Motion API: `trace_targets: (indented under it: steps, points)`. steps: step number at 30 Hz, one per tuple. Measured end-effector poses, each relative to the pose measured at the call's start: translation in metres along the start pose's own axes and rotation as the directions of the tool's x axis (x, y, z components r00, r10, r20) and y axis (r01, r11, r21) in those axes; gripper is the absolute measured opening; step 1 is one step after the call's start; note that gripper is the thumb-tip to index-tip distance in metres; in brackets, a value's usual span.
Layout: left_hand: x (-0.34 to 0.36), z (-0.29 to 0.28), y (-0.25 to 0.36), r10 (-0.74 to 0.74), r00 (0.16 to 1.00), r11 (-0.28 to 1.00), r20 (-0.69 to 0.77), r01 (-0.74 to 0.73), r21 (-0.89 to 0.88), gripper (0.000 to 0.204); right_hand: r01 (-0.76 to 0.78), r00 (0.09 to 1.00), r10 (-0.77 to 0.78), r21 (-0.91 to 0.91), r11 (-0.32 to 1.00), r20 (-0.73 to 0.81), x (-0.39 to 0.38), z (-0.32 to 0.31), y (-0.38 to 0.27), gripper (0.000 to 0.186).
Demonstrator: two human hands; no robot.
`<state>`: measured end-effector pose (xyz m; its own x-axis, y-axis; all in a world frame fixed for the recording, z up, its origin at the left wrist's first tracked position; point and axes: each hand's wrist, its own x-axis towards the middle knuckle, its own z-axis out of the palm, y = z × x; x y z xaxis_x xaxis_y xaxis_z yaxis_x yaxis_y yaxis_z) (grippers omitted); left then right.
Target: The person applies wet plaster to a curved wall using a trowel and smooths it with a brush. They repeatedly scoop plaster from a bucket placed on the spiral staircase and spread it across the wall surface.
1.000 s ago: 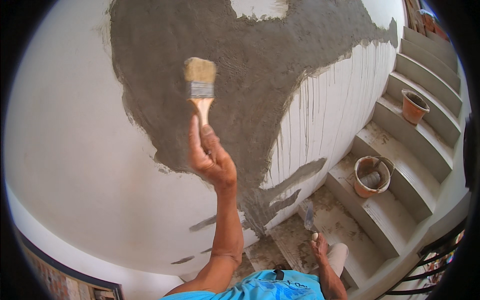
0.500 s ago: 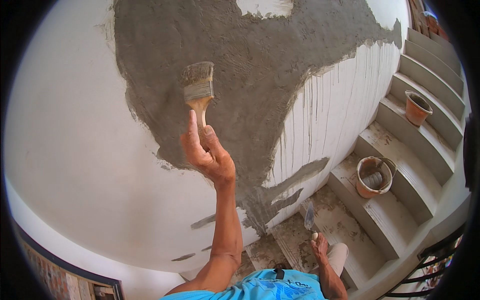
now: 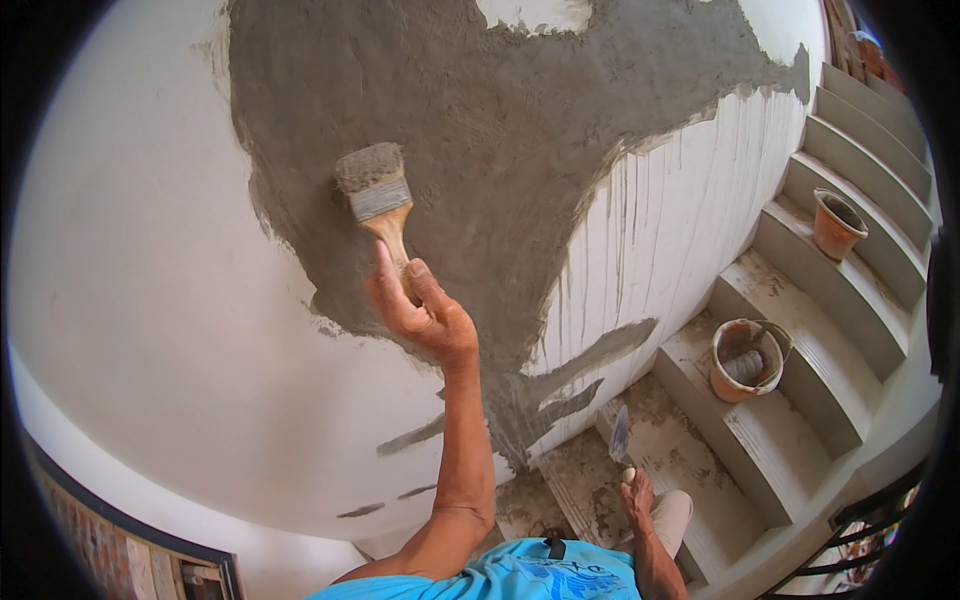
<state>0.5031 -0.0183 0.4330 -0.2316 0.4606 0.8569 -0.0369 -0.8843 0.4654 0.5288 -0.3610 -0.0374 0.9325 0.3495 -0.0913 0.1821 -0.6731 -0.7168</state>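
Note:
My left hand [image 3: 425, 315] is raised before the wall with its fingers closed round the wooden handle of a wide paintbrush [image 3: 380, 200]. The bristles are grey with cement and point upward, against or just in front of the wet grey cement patch [image 3: 480, 130]; contact is hard to tell. Low on the right, near my knee, my right hand [image 3: 637, 495] grips the pale handle of a small trowel [image 3: 620, 436]. Its pointed metal blade sticks up, away from the wall.
White wall [image 3: 140, 300] surrounds the patch, with grey drips running down at its right. Stairs [image 3: 790, 400] climb to the right. On them stand a bucket [image 3: 742, 385] with something grey inside and a smaller orange bucket [image 3: 835, 235] higher up. A dark railing [image 3: 850, 540] curves at lower right.
The brush has tilted to the left and its bristle end has moved left and slightly down. My right hand and the trowel have hardly moved.

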Motion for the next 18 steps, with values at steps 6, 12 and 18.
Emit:
trace_targets:
  steps: [6, 12, 18]
  points:
    - [-0.024, 0.002, -0.003, 0.124, 0.967, 0.989, 0.223, -0.139, 0.053, 0.040, 0.026, 0.998, -0.023, -0.054, 0.998, 0.053, 0.006, 0.004, 0.006, 0.051]
    - [-0.006, 0.018, 0.009, 0.232, 0.972, 0.972, 0.037, -0.231, -0.040, 0.039, 0.031, 0.999, -0.032, 0.025, 0.999, 0.034, 0.002, -0.002, 0.005, 0.047]
    - [0.018, 0.033, 0.002, 0.266, 0.959, 0.960, 0.095, -0.272, 0.057, 0.039, 0.085, 0.996, -0.086, -0.008, 0.996, -0.033, 0.003, 0.007, 0.009, 0.042]
